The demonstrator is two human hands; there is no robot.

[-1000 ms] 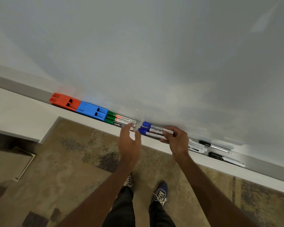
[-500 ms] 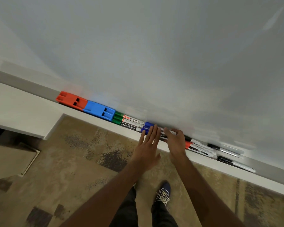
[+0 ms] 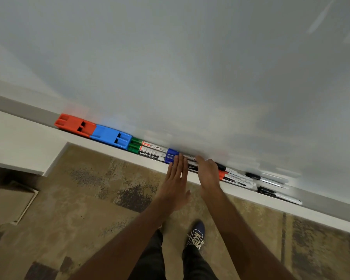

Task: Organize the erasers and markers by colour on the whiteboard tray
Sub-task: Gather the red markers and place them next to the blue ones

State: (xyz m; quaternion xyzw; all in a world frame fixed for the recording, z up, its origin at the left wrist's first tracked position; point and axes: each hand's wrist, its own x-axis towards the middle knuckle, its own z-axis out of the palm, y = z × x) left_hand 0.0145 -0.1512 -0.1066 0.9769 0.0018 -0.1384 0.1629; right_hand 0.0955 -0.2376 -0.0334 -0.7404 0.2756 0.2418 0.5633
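Observation:
On the whiteboard tray [image 3: 321, 201] lie, from left to right, a red eraser [image 3: 74, 124], a blue eraser [image 3: 111, 136], green-capped markers [image 3: 148, 149], blue-capped markers [image 3: 171, 155], a red-capped marker [image 3: 233, 178] and black-capped markers [image 3: 267, 178]. My left hand [image 3: 176, 182] is flat, fingers straight, with its fingertips resting on the blue markers. My right hand [image 3: 207, 174] lies over the same blue markers just to the right, fingers extended and covering their barrels. Neither hand grips anything.
The whiteboard [image 3: 190, 67] rises behind the tray. A white ledge [image 3: 18, 142] juts out at the left. Below are patterned carpet [image 3: 89, 199] and my shoes [image 3: 196, 233].
The right hand has let go of the blue markers, which now lie against the green ones. Both hands have flattened out and press on the blue markers.

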